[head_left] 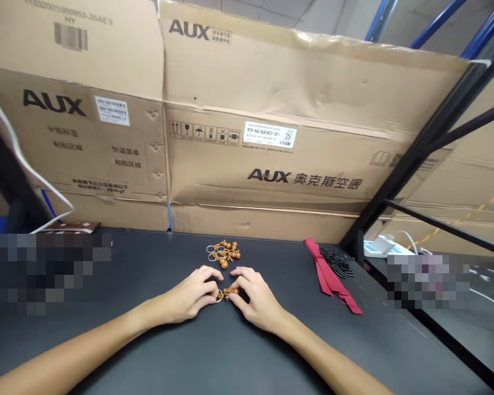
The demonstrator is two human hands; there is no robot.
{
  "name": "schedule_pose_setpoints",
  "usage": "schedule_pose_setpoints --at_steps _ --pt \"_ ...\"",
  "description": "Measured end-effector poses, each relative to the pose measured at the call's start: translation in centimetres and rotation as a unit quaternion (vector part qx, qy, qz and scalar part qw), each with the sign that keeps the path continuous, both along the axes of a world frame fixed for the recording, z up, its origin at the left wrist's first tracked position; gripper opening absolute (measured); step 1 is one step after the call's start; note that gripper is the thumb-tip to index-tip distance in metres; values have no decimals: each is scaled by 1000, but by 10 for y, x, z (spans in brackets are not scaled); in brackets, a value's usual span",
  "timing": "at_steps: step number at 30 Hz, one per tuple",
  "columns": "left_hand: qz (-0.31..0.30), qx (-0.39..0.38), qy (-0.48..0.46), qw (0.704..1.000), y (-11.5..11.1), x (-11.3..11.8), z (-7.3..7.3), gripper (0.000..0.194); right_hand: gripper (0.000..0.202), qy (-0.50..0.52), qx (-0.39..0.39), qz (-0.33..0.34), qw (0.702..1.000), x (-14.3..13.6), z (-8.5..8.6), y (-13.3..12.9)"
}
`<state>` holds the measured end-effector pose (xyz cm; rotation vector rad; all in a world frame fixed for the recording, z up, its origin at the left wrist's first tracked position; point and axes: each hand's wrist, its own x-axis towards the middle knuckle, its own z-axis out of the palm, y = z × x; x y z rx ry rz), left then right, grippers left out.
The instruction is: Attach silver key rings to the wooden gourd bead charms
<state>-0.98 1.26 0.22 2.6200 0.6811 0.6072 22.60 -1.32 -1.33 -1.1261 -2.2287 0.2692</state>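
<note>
A keychain with a brown gourd-shaped wooden charm (pixel 232 291) and a metal ring lies between my hands near the middle of the dark table. My left hand (pixel 191 294) has its fingers curled together at the ring end. My right hand (pixel 257 298) pinches the wooden charm between thumb and fingers. Just beyond my fingertips rests a small pile of similar keychains (pixel 224 254), with rings, orange cords and wooden beads.
Red fabric strips (pixel 331 280) and a heap of small black pieces (pixel 338 263) lie on the table (pixel 156 356) at the right. Large cardboard boxes (pixel 263 159) stand behind. A black metal frame (pixel 415 148) slants along the right side.
</note>
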Motion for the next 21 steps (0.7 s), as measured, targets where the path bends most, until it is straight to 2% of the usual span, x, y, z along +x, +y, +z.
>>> schedule_pose_setpoints --at_steps 4,7,15,21 --pt "16 -4 -4 1000 -2 -1 0 3 5 10 -1 41 999 -3 2 -6" --pt "18 8 -2 1000 -4 0 -1 6 5 13 1 58 998 -4 1 -8" --pt "2 13 1 1000 -3 1 1 12 4 35 22 -35 999 8 -8 9" --pt "34 35 -3 999 -1 -3 -1 12 2 -3 16 -43 999 12 -8 12"
